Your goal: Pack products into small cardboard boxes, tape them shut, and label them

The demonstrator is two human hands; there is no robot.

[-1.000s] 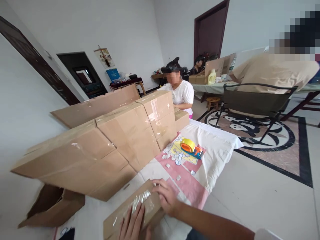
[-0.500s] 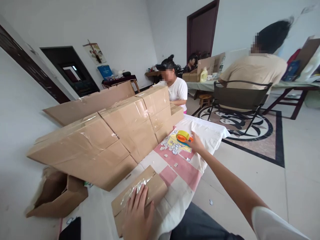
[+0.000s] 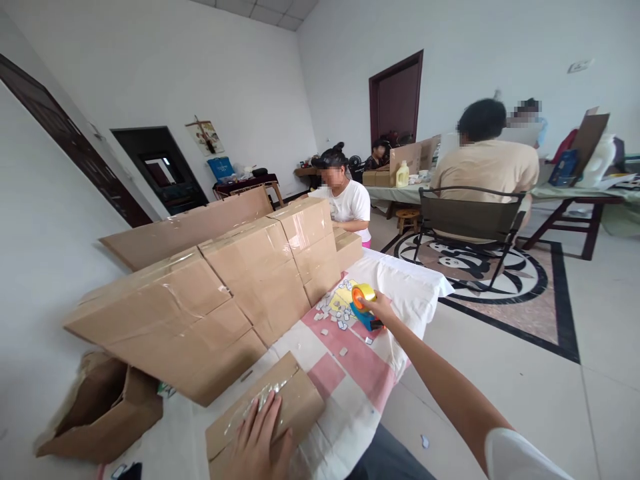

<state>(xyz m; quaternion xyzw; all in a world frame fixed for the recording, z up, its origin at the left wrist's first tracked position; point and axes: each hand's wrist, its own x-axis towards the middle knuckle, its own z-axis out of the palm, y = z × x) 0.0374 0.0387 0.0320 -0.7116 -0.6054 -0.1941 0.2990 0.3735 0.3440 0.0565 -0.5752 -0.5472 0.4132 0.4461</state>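
Note:
My left hand (image 3: 263, 433) lies spread on top of a small closed cardboard box (image 3: 295, 393), over the clear tape along its seam. Out at the table's right side, my right hand (image 3: 381, 309) grips a tape dispenser (image 3: 366, 318) with a blue body, a yellowish roll and an orange hub. The dispenser is tilted, and I cannot tell whether it touches the cloth. Beside it lie many small white pieces (image 3: 344, 325) on a yellow printed sheet (image 3: 341, 298).
Stacked taped cartons (image 3: 270, 287) form a wall along the table's far left. An open carton (image 3: 107, 413) stands at the lower left. A pink-and-white cloth (image 3: 367, 370) covers the table. A person in a white shirt (image 3: 353, 203) sits beyond; another sits in a chair (image 3: 470, 213).
My right hand has drawn slightly lower and left, and the dispenser is turned, showing more of its blue body. My left hand stays on the box. The camera view has tilted up.

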